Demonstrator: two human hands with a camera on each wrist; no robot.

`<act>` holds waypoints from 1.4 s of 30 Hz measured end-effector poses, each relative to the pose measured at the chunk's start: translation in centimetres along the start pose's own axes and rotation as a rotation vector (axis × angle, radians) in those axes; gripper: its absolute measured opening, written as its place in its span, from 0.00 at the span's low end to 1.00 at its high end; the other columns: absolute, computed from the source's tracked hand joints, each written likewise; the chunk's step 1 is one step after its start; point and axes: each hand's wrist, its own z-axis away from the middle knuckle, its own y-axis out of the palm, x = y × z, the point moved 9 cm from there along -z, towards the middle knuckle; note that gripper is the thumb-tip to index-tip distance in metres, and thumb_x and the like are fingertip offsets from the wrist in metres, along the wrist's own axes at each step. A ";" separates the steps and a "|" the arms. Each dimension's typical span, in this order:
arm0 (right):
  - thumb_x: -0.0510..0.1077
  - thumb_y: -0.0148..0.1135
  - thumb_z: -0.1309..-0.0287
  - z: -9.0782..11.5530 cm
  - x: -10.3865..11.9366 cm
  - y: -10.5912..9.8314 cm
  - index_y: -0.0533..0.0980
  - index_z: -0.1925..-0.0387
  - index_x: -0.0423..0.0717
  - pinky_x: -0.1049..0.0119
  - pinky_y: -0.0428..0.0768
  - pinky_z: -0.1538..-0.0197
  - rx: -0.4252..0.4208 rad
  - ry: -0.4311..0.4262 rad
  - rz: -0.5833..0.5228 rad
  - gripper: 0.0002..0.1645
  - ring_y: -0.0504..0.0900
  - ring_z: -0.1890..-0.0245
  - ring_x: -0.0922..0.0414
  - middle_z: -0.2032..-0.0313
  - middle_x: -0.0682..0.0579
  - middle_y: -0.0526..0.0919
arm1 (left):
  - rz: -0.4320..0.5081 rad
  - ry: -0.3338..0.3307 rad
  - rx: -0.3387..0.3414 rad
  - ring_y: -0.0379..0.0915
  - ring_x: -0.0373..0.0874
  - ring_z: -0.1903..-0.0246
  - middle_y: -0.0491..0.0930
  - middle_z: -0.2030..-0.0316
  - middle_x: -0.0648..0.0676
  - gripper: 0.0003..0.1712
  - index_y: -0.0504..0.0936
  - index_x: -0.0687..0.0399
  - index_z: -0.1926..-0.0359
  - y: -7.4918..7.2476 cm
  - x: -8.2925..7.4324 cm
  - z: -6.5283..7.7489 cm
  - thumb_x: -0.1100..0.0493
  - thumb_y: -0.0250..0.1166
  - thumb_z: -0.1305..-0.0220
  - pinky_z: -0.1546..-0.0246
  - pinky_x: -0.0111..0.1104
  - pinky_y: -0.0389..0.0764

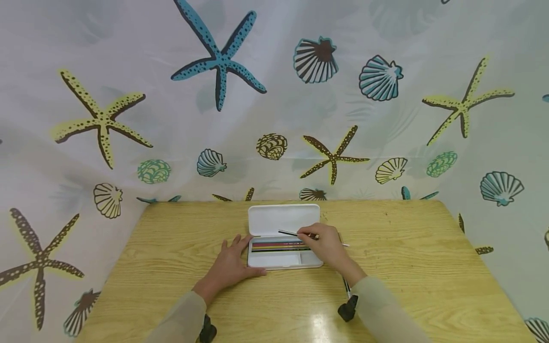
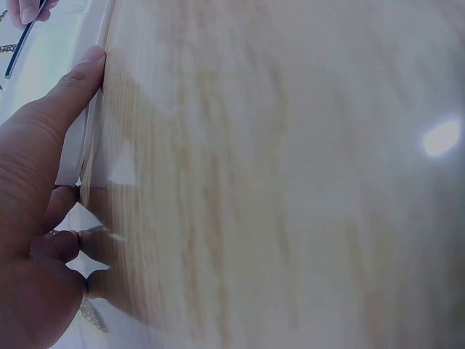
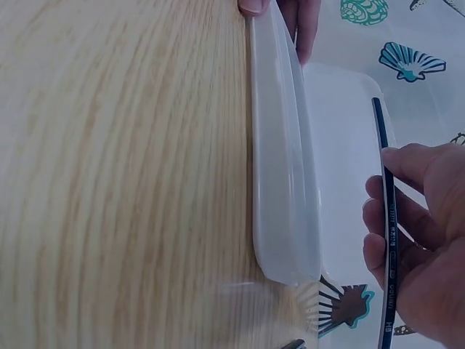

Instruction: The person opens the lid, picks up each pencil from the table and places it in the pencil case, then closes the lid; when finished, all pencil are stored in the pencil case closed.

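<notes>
A white pencil case (image 1: 274, 260) lies on the wooden table with its lid (image 1: 283, 219) tipped back. Several colored pencils (image 1: 274, 246) lie side by side in its rear compartment. My left hand (image 1: 231, 262) holds the case's left end, its thumb (image 2: 76, 80) along the front wall and the other fingers spread at the end and rear corner. Above the case's right part, my right hand (image 1: 326, 243) pinches a dark pencil (image 3: 389, 218) marked HB between thumb and fingers. That pencil points left, in front of the lid, touching nothing else that I can see.
A dark, light-striped pencil-like stick (image 1: 346, 287) lies on the table (image 1: 407, 267), partly behind my right wrist. Another thin light tip (image 1: 345, 245) pokes out beside the right hand. A curtain (image 1: 274, 105) with starfish and shells hangs behind the table.
</notes>
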 end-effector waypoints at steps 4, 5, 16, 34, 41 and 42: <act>0.42 0.72 0.33 -0.4 0.7 1.2 0.91 0.58 0.47 0.69 0.83 0.60 0.027 -0.040 0.016 0.07 0.86 0.64 0.58 0.61 0.51 0.92 | -0.004 -0.003 0.002 0.50 0.66 0.19 0.66 0.22 0.61 0.67 0.62 0.49 0.18 0.0 0.1 0.0 0.27 0.80 0.52 0.20 0.68 0.41; 0.42 0.72 0.33 -0.5 0.8 1.5 0.91 0.58 0.47 0.69 0.84 0.59 0.034 -0.050 0.019 0.06 0.86 0.63 0.58 0.61 0.51 0.92 | -0.007 -0.003 0.002 0.51 0.66 0.19 0.66 0.22 0.61 0.67 0.62 0.49 0.18 0.0 0.1 0.0 0.27 0.79 0.51 0.20 0.68 0.41; 0.42 0.71 0.32 -1.4 2.2 5.0 0.91 0.57 0.43 0.60 0.86 0.52 0.124 -0.099 0.038 0.08 0.89 0.57 0.52 0.60 0.49 0.92 | -0.029 0.017 -0.005 0.53 0.67 0.20 0.67 0.23 0.61 0.66 0.63 0.51 0.19 0.0 0.0 -0.1 0.25 0.77 0.51 0.21 0.70 0.44; 0.42 0.69 0.30 -1.7 2.8 7.8 0.90 0.52 0.42 0.52 0.85 0.47 0.203 -0.084 0.036 0.11 0.88 0.54 0.50 0.57 0.47 0.92 | -0.001 0.012 -0.006 0.52 0.67 0.19 0.67 0.22 0.60 0.63 0.65 0.48 0.20 0.0 0.0 -0.1 0.28 0.79 0.50 0.21 0.70 0.42; 0.43 0.68 0.29 -1.8 2.6 8.1 0.90 0.51 0.44 0.52 0.85 0.45 0.212 -0.069 0.052 0.11 0.88 0.53 0.50 0.56 0.47 0.92 | -0.007 0.013 -0.008 0.52 0.66 0.19 0.68 0.23 0.61 0.65 0.65 0.50 0.20 0.1 0.1 -0.1 0.27 0.80 0.51 0.21 0.69 0.43; 0.43 0.68 0.29 -1.9 2.6 8.1 0.90 0.51 0.44 0.51 0.85 0.45 0.211 -0.069 0.053 0.11 0.88 0.53 0.50 0.56 0.48 0.92 | -0.009 0.015 -0.009 0.53 0.67 0.19 0.68 0.23 0.61 0.65 0.65 0.50 0.20 0.1 0.0 -0.1 0.27 0.80 0.51 0.21 0.69 0.43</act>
